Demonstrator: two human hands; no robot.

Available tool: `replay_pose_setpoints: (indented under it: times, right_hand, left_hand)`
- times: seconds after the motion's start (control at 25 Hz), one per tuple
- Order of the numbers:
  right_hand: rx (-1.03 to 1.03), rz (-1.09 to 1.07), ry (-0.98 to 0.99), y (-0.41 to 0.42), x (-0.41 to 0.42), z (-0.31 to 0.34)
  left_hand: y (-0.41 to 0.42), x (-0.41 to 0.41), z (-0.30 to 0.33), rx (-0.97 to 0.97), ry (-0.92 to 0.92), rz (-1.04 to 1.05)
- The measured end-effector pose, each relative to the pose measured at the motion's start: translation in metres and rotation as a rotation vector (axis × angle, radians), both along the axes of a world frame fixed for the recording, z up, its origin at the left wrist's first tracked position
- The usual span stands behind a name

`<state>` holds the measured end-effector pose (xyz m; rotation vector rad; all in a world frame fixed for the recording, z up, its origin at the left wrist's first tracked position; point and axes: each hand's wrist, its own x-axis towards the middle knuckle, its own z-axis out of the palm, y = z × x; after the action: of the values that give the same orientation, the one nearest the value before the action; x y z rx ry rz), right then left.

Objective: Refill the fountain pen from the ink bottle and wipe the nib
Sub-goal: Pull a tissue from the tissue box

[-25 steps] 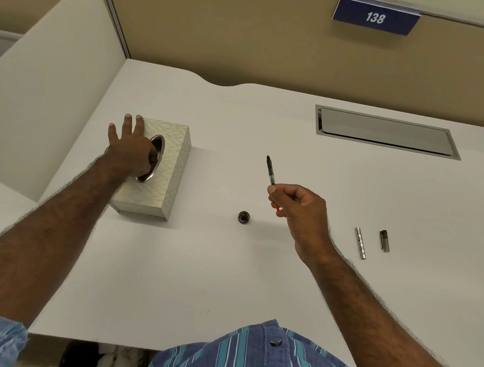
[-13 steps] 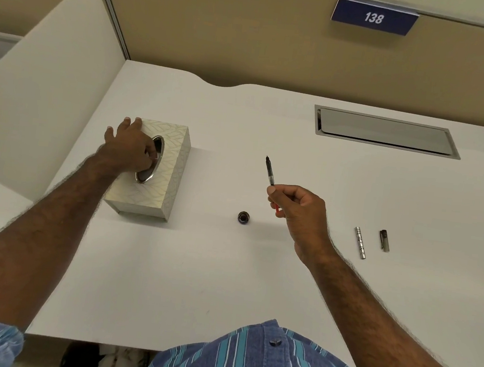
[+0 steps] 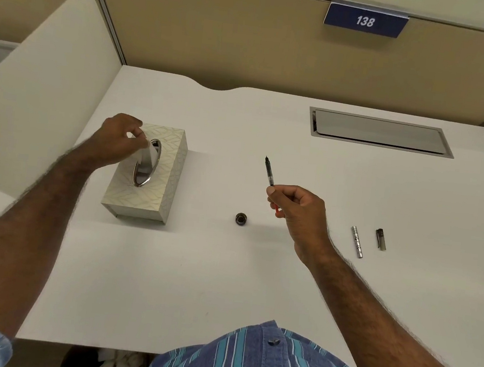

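Note:
My right hand (image 3: 297, 210) holds the fountain pen's front section (image 3: 269, 172) above the desk, nib pointing away from me. A small open ink bottle (image 3: 241, 218) stands on the white desk just left of that hand. My left hand (image 3: 120, 137) pinches a white tissue (image 3: 147, 153) that sticks up out of the oval slot of the cream tissue box (image 3: 157, 186) at the left. The tissue's lower part is still inside the box.
A silver pen barrel (image 3: 357, 241) and a dark pen cap (image 3: 380, 239) lie on the desk to the right. A metal cable flap (image 3: 380, 132) is set into the desk at the back right. White partition panels stand at the left and right.
My left hand has lifted from the box slot with a tissue pinched in its fingers and pulled partly out. The right hand with the pen has stayed still.

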<state>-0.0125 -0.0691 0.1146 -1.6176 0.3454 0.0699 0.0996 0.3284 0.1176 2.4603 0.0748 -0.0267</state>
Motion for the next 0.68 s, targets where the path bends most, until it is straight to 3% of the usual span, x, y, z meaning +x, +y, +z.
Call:
replay_pose_setpoints:
  times: [0.28, 0.68]
  right_hand:
    - [0.006, 0.000, -0.001, -0.002, -0.002, 0.003]
    - [0.007, -0.005, -0.023, -0.009, -0.004, 0.003]
  left_hand:
    - [-0.005, -0.008, 0.017, -0.073, 0.008, -0.008]
    - [-0.022, -0.010, 0.068, -0.443, -0.042, 0.040]
